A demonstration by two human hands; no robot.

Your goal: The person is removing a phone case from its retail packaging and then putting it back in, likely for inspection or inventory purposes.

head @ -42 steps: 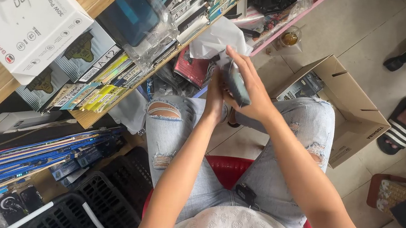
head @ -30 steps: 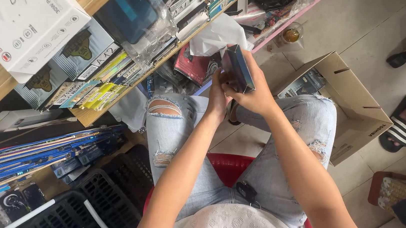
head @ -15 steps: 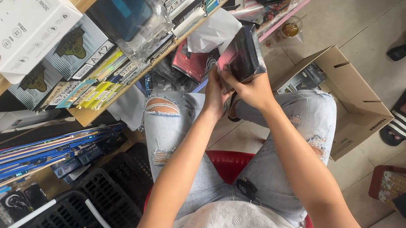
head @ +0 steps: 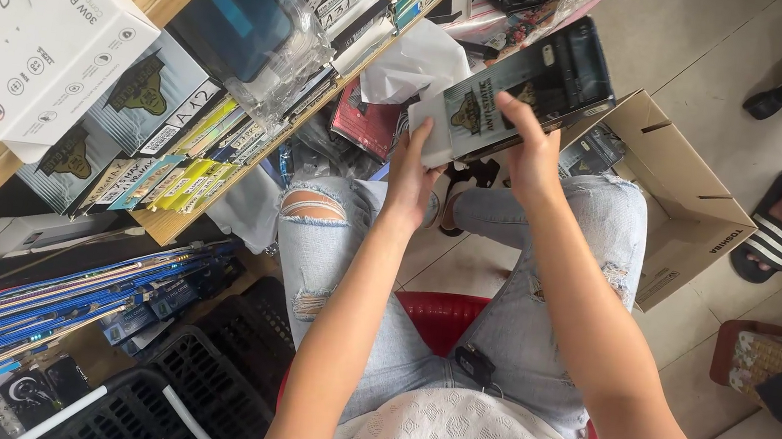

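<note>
I see a flat, dark packaged box held up over my knees, between both hands. My left hand grips its pale lower-left end, fingers curled closed over that short edge. My right hand clasps the long lower edge near the middle, with its fingers laid across the printed face (the thumb is hidden behind the pack, so I cannot tell how it sits). The box is a slim rectangle, its long axis slanting from lower left to upper right, the far end pointing toward the cardboard carton on the tiled floor. Its face looks glossy, black and grey. Just beyond it lies crumpled white paper. To the left, a wooden shelf carries rows of thin packaged goods standing on edge. Below me is a red plastic stool.
</note>
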